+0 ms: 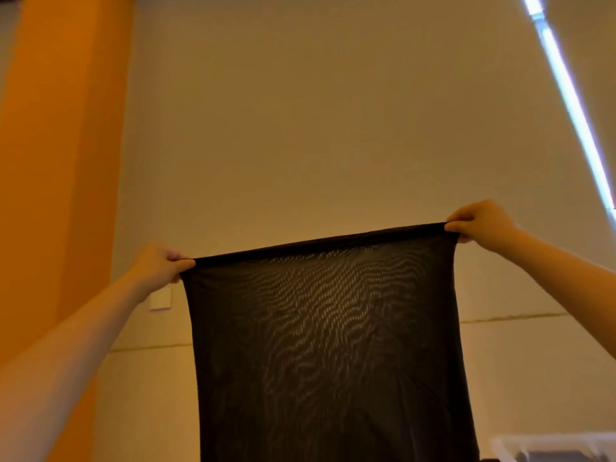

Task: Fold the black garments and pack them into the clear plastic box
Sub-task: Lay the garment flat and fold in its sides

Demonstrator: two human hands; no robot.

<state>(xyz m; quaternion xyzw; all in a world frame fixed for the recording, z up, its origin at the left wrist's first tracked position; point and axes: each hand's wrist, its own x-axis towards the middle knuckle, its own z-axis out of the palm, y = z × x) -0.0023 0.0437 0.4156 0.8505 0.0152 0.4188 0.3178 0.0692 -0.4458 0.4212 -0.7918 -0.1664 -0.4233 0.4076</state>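
Note:
A thin, see-through black garment hangs stretched wide in the air in front of me, its top hem pulled taut and its lower part running off the bottom of the view. My left hand pinches the hem's left corner. My right hand pinches the right corner, held a little higher. A corner of the clear plastic box shows at the bottom right, with something dark inside it.
A pale wall fills the view behind the garment, with an orange column on the left and a white switch plate near my left wrist. A bright light strip runs diagonally at the upper right.

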